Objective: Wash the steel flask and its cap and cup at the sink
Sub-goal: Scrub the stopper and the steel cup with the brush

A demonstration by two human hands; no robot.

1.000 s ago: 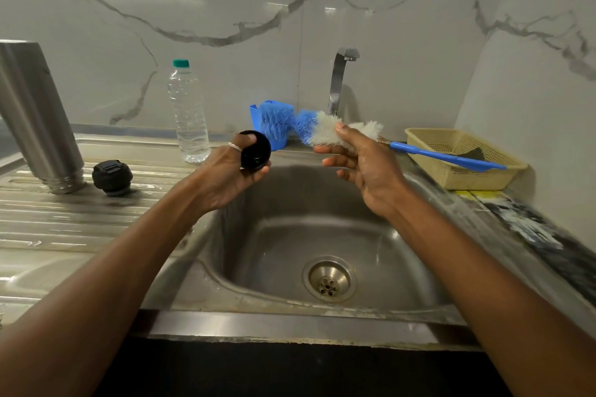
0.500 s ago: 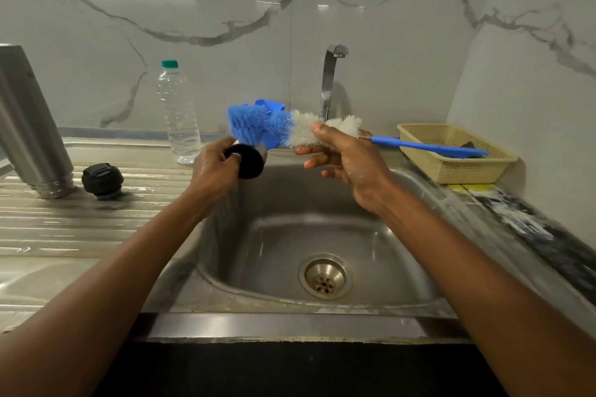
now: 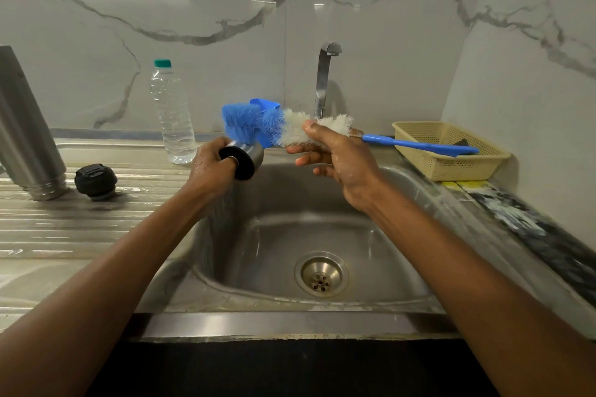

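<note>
My left hand (image 3: 211, 167) grips the small steel cup (image 3: 246, 156) with a black base over the sink's left edge. Its mouth points away, toward the brush. My right hand (image 3: 335, 155) holds a blue-handled bottle brush (image 3: 274, 127) by its white bristles, and the blue bristle tip touches the cup's mouth. The steel flask (image 3: 25, 132) stands upside down on the drainboard at the far left. Its black cap (image 3: 95, 181) sits beside it.
The steel sink (image 3: 371, 235) with a drain lies below my hands. The tap (image 3: 324, 80) at the back runs no water. A clear water bottle (image 3: 172, 113) stands behind the drainboard. A yellow basket (image 3: 451, 155) sits at the right, and a blue holder (image 3: 266, 106) behind the brush.
My left hand turned the cup so its steel side shows. The brush swung left and its blue tip now meets the cup's mouth.
</note>
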